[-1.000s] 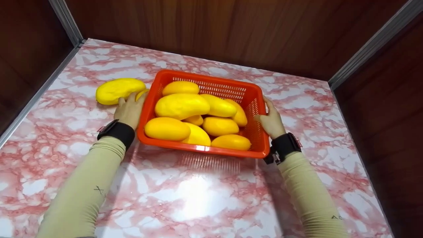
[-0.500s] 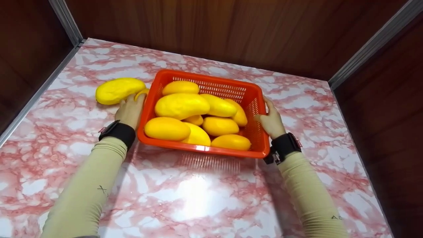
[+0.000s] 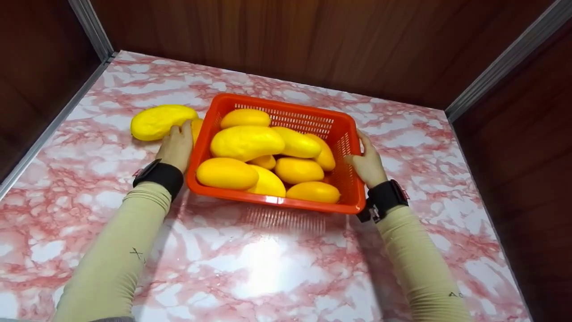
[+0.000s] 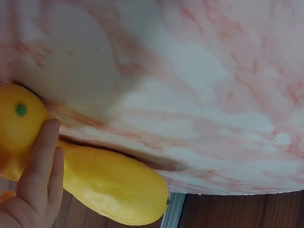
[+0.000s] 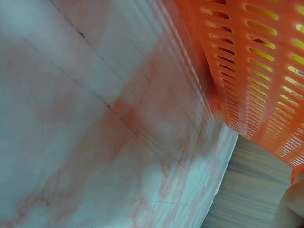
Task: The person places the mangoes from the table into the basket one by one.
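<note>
A red-orange plastic basket (image 3: 277, 202) with slotted walls holds several yellow and orange mangoes (image 3: 298, 171). At its right rim my right hand (image 3: 368, 161) grips the wall, thumb inside and fingers outside; only a bit of that hand (image 5: 290, 202) shows in the right wrist view. Left of the basket, my left hand (image 3: 175, 147) has its fingers against an orange mango (image 3: 196, 127) beside the basket wall. In the left wrist view, straight fingers (image 4: 40, 159) lie on that mango (image 4: 21, 126), near its green stem end; the thumb is hidden. A large yellow mango (image 3: 161, 122) lies just beyond.
The table (image 3: 268, 268) has a pink-and-white marbled top with a bright glare in front of the basket. Dark wood-grain panels (image 3: 286, 40) enclose the back and both sides, with metal strips (image 3: 91, 31) at the corners.
My left hand's fingers have shifted slightly, and more of the orange mango shows beside them. The basket, the right hand and the other mangoes look the same.
</note>
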A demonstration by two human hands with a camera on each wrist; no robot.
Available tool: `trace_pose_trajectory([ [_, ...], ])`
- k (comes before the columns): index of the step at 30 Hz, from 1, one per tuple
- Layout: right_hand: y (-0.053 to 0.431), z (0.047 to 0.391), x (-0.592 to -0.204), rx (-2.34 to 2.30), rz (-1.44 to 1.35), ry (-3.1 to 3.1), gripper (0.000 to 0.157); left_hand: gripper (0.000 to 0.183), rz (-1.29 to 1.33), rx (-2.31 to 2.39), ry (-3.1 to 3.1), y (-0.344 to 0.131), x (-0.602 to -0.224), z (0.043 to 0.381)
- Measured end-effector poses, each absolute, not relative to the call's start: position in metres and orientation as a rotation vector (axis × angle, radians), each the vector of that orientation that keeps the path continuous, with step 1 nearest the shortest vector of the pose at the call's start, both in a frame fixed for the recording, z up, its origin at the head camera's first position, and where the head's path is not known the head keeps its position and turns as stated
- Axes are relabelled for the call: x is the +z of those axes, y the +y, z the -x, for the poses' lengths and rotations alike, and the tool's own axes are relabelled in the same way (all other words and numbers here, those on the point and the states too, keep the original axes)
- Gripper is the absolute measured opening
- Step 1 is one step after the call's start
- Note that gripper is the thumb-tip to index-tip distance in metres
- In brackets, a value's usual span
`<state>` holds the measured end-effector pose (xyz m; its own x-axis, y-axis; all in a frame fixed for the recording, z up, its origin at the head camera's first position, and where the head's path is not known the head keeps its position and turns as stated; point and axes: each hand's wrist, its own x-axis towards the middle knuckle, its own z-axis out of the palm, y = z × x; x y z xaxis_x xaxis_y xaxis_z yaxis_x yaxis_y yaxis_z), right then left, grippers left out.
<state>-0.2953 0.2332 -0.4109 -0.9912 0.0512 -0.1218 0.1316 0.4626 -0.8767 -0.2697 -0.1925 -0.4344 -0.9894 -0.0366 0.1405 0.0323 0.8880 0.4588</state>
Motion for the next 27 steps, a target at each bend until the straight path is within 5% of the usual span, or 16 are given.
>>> trace_pose_trajectory([
  [16,0.235,0.293,-0.41,-1.583,-0.153,2.625,0.085,0.046,-0.127,-0.854,-2.883,-0.196,-0.439,0.273],
  [27,0.233,0.293,-0.409,-1.605,-0.137,2.621,0.086,0.074,-0.001,-0.683,-2.813,-0.205,-0.437,0.268],
])
